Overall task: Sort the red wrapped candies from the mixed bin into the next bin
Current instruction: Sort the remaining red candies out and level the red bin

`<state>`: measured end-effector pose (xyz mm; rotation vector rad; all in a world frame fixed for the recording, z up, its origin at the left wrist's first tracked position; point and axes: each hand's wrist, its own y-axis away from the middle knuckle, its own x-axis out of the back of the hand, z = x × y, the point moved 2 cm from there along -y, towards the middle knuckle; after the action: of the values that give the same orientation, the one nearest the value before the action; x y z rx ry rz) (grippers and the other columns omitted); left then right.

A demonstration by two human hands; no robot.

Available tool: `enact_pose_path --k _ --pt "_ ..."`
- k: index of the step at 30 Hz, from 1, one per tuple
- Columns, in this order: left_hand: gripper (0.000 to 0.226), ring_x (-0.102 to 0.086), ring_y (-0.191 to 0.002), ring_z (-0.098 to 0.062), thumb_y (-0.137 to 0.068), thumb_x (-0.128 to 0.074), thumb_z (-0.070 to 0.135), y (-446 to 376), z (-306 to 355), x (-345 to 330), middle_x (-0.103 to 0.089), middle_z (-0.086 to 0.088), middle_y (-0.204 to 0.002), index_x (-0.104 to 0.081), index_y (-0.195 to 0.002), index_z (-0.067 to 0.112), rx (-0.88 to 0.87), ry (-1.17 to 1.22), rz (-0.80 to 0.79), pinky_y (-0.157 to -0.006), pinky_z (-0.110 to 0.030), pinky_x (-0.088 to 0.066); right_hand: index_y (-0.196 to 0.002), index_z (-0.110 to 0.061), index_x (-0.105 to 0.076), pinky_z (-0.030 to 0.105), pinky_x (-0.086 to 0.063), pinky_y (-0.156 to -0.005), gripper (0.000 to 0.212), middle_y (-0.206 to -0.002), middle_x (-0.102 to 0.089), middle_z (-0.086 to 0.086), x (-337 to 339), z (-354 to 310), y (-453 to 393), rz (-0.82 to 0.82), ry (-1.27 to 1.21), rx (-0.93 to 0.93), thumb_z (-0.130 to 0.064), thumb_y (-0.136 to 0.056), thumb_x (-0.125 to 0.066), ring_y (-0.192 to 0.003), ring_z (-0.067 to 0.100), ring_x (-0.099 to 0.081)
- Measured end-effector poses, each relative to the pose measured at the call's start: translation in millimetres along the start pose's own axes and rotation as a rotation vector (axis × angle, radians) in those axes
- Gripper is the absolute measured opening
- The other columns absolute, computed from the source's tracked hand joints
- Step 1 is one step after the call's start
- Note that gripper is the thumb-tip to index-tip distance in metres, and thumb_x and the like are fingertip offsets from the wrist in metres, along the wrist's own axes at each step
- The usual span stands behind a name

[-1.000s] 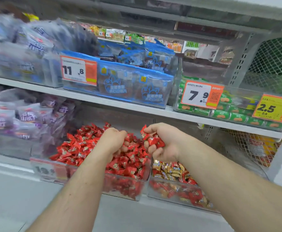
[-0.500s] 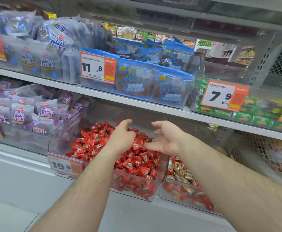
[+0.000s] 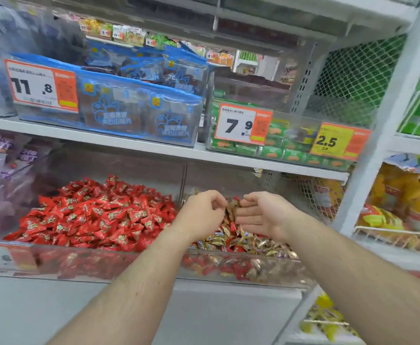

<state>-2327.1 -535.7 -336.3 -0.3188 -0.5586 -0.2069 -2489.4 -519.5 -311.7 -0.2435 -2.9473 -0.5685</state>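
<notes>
From the head view, both my hands have come back from the red bin (image 3: 104,260), where they let go a handful, to the mixed bin (image 3: 241,270) at the shelf's right. Left hand (image 3: 201,215) and right hand (image 3: 261,215) hover loosely curled, holding nothing I can see; red candies (image 3: 232,229) lie just beneath, among gold ones.

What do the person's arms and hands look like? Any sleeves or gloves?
Both arms are bare as far as the picture shows, with no sleeves in sight. The left hand and right hand wear no gloves, rings, or watch.
</notes>
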Motion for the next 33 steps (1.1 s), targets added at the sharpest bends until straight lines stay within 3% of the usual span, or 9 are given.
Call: enact_pose_path --k 7,10,14,17,21,25,28,30,33 --pt "0.021 -0.064 -0.089 -0.018 -0.087 -0.049 0.007 -26.4 -17.6 -28.3 -0.066 0.002 -0.096 -0.067 -0.091 0.017 0.196 -0.488 -0.307 -0.075 -0.030 -0.055 -0.096 -0.004 -0.070 0.024 -0.045 -0.053 0.015 -0.073 -0.070 0.006 33.5 22.9 -21.1 -0.086 0.642 -0.030 -0.017 -0.090 -0.066 -0.057 0.017 -0.060" --pt "0.014 -0.061 -0.081 -0.025 -0.087 -0.044 -0.002 -23.4 -16.1 -30.5 -0.064 -0.008 -0.089 -0.056 -0.082 0.004 0.255 -0.799 -0.443 -0.062 -0.031 -0.050 -0.092 0.000 -0.073 0.023 -0.042 -0.049 0.024 -0.069 -0.068 0.004 15.0 31.1 -32.4 -0.191 0.992 0.002 -0.023 -0.084 -0.073 -0.050 0.015 -0.053" --pt "0.031 -0.054 -0.087 -0.025 -0.092 -0.048 -0.002 -18.3 -15.0 -39.3 -0.062 -0.015 -0.124 -0.061 -0.120 -0.002 0.262 -0.997 -0.680 -0.088 -0.035 -0.051 -0.071 -0.010 -0.067 0.025 -0.048 -0.056 0.040 -0.062 -0.062 -0.004 -12.7 37.3 -39.2 -0.293 1.377 0.000 -0.046 -0.069 -0.085 -0.063 0.017 -0.059" --pt "0.030 -0.053 -0.087 -0.021 -0.094 -0.057 0.008 -20.3 -18.4 -45.7 -0.063 -0.011 -0.120 -0.062 -0.123 0.000 0.328 -1.009 -0.778 -0.088 -0.032 -0.050 -0.071 -0.009 -0.061 0.031 -0.053 -0.070 0.047 -0.071 -0.061 -0.002 -22.8 37.0 -41.0 -0.324 1.565 -0.007 -0.050 -0.069 -0.084 -0.075 0.021 -0.061" --pt "0.043 -0.060 -0.091 -0.020 -0.086 -0.074 0.029 -22.3 -26.0 -48.1 -0.064 -0.003 -0.108 -0.066 -0.121 0.005 0.383 -0.952 -0.830 -0.089 -0.033 -0.051 -0.113 -0.003 -0.064 0.037 -0.055 -0.085 0.042 -0.112 -0.067 0.005 -23.6 38.7 -44.9 -0.327 1.742 0.042 -0.028 -0.082 -0.078 -0.093 0.027 -0.062" --pt "0.033 -0.059 -0.070 -0.018 -0.076 -0.082 0.040 -28.2 -36.7 -44.0 -0.065 -0.002 -0.088 -0.064 -0.069 0.012 0.362 -0.894 -0.774 -0.074 -0.034 -0.055 -0.098 -0.010 -0.067 0.034 -0.054 -0.075 0.028 -0.093 -0.062 0.000 -14.1 35.7 -43.3 -0.411 1.709 0.102 -0.029 -0.081 -0.078 -0.087 0.023 -0.059" --pt "0.035 -0.065 -0.091 -0.032 -0.080 -0.077 0.024 -29.7 -30.1 -34.1 -0.065 -0.019 -0.105 -0.064 -0.100 -0.002 0.340 -0.749 -0.622 -0.088 -0.041 -0.054 -0.076 -0.016 -0.064 0.033 -0.052 -0.077 0.020 -0.078 -0.061 -0.004 4.8 26.4 -43.2 -0.362 1.395 0.174 -0.029 -0.081 -0.078 -0.080 0.017 -0.058" --pt "0.038 -0.063 -0.089 -0.028 -0.081 -0.074 0.016 -28.9 -26.2 -29.4 -0.067 -0.014 -0.110 -0.064 -0.115 0.001 0.331 -0.681 -0.592 -0.083 -0.037 -0.055 -0.071 -0.017 -0.059 0.030 -0.052 -0.066 0.021 -0.073 -0.064 -0.001 18.4 19.9 -42.2 -0.288 1.194 0.239 -0.022 -0.083 -0.076 -0.069 0.014 -0.060" --pt "0.008 -0.050 -0.067 -0.020 -0.083 -0.058 0.003 -27.4 -27.3 -30.9 -0.057 -0.006 -0.082 -0.062 -0.090 0.003 0.320 -0.709 -0.610 -0.058 -0.030 -0.046 -0.085 -0.013 -0.056 0.023 -0.047 -0.052 0.012 -0.075 -0.067 0.006 28.8 17.4 -37.7 -0.253 0.976 0.234 -0.003 -0.090 -0.062 -0.061 0.013 -0.064"
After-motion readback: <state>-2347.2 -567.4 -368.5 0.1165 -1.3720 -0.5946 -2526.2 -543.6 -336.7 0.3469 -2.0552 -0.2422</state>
